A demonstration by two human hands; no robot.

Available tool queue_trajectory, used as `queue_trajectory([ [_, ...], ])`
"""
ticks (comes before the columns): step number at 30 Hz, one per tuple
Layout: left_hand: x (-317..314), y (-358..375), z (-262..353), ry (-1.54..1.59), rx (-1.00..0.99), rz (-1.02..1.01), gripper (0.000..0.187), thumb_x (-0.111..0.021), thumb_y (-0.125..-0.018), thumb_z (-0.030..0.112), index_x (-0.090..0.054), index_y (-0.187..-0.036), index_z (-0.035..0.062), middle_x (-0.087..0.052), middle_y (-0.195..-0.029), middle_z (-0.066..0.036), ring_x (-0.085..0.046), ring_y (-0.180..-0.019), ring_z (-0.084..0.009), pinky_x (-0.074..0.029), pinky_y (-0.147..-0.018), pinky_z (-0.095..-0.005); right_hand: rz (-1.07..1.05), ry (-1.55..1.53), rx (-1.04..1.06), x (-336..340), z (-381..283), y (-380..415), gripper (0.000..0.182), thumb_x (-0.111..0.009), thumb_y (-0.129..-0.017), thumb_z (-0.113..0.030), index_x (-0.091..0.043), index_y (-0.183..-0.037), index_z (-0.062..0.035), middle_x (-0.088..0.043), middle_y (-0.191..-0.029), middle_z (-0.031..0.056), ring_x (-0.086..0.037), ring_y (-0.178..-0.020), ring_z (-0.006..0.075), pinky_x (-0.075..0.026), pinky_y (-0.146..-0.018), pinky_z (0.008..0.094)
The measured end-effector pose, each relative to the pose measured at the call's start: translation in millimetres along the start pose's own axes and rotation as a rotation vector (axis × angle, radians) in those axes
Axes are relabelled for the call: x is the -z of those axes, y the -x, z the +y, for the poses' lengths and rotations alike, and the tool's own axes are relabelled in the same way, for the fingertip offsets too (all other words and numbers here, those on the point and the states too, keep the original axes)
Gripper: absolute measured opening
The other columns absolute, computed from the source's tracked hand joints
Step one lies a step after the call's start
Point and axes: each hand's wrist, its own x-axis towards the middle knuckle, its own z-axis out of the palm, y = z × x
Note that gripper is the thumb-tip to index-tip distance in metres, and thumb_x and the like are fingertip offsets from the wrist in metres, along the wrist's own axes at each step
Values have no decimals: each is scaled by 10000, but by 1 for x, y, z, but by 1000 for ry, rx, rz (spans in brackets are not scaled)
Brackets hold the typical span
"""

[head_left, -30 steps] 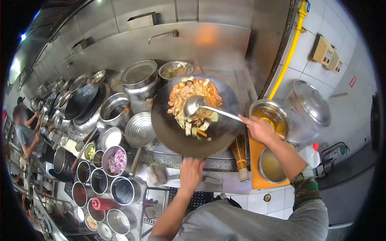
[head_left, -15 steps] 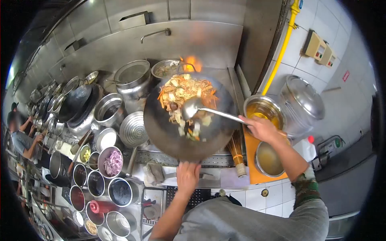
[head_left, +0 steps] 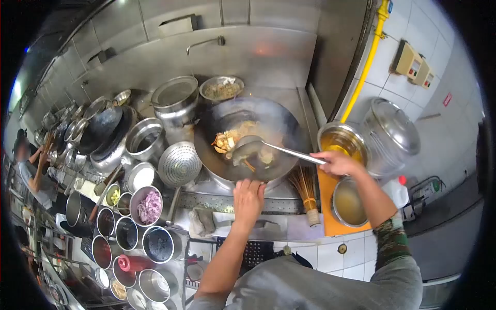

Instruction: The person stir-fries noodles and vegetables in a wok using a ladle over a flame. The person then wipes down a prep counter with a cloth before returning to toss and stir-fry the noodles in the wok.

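A large dark wok point(head_left: 222, 111) sits on the burner with steam rising from it. Noodles, vegetable pieces and pale chunks point(head_left: 227, 142) lie inside. My left hand point(head_left: 248, 199) is closed at the near rim of the wok; its fingertips are partly hidden there. My right hand point(head_left: 338, 163) grips the long handle of a metal ladle point(head_left: 248, 147), whose bowl is down among the food in the wok.
Left of the wok lie a perforated strainer point(head_left: 180, 164) and a pot of chopped purple onion point(head_left: 149, 205), with several other pots. A bamboo brush point(head_left: 305, 196), oil pot point(head_left: 330, 132) and liquid bowl point(head_left: 349, 206) stand right. Another person point(head_left: 33, 173) works far left.
The wok has come down from its tilt onto the burner, and the tossed food has dropped back inside. The flame behind it has vanished. The ladle is lower in the wok.
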Motion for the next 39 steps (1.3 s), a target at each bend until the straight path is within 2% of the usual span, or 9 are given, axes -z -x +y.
queue_trajectory([
  [3, -4, 50, -23, -33, -3, -62, 100, -728, -824, 149, -680, -864, 71, -597, -854, -120, -568, -846, -341, -434, -724, -447, 315, 343, 31, -28, -16, 1, 541, -665, -905, -134, -548, -1411, -281, -697, -1031, 154, -666, -883, 257, -523, -820, 361],
  [7, 36, 65, 5, 90, -72, 6, 107, -742, -818, 144, -682, -867, 70, -593, -854, -124, -570, -859, -345, -433, -748, -455, 315, 538, 17, -10, -23, 37, 533, -663, -909, -135, -558, -1401, -313, -691, -1040, 165, -667, -906, 258, -518, -846, 366],
  [10, 52, -6, 17, 63, -34, 3, 108, -732, -831, 146, -677, -894, 78, -596, -879, -92, -561, -888, -325, -428, -750, -432, -3, 141, 45, 20, -9, 31, 530, -659, -913, -140, -554, -1405, -304, -683, -1126, 157, -673, -930, 258, -512, -877, 362],
  [14, -6, -2, -16, 63, -24, 1, 109, -730, -829, 146, -675, -886, 72, -592, -859, -97, -557, -852, -326, -429, -740, -436, 187, 323, 196, 4, -9, -8, 522, -659, -912, -165, -554, -1400, -317, -669, -1159, 160, -674, -941, 321, -526, -869, 405],
  [18, -1, 77, -25, 22, 21, -57, 131, -732, -829, 157, -667, -873, 53, -596, -862, -130, -557, -830, -358, -431, -721, -456, 348, 633, -55, -11, -50, 25, 528, -649, -912, -160, -551, -1398, -343, -662, -1198, 151, -671, -940, 341, -537, -843, 424],
  [27, -8, -18, -31, -8, 4, -16, 101, -708, -843, 149, -667, -876, 64, -600, -869, -111, -567, -879, -341, -447, -737, -458, 162, 335, -63, 59, -24, 70, 540, -618, -894, -87, -570, -1391, -293, -690, -1149, 160, -687, -972, 295, -530, -881, 387],
  [34, -34, -35, -36, -35, -12, -54, 119, -704, -849, 170, -687, -900, 64, -605, -846, -106, -569, -867, -328, -460, -743, -449, 419, -122, -259, -75, 8, -7, 608, -603, -945, -175, -389, -1514, -196, -568, -1363, 225, -543, -1277, 363, -437, -1053, 392],
  [37, -25, -32, -29, -53, 63, -159, 172, -715, -845, 159, -696, -982, 57, -638, -939, -115, -592, -964, -334, -473, -812, -447, 385, -21, -290, -84, -34, -35, 682, -569, -958, -152, -244, -1552, -74, -562, -1336, 276, -596, -1191, 332, -504, -961, 407],
  [39, -14, -34, -18, -18, 6, 12, 266, -732, -832, 103, -690, -1078, 12, -659, -1072, -160, -597, -1067, -369, -476, -914, -442, 201, -340, -421, -74, -83, -37, 694, -568, -965, -160, -217, -1554, -61, -612, -1200, 255, -674, -881, 257, -563, -694, 372],
])
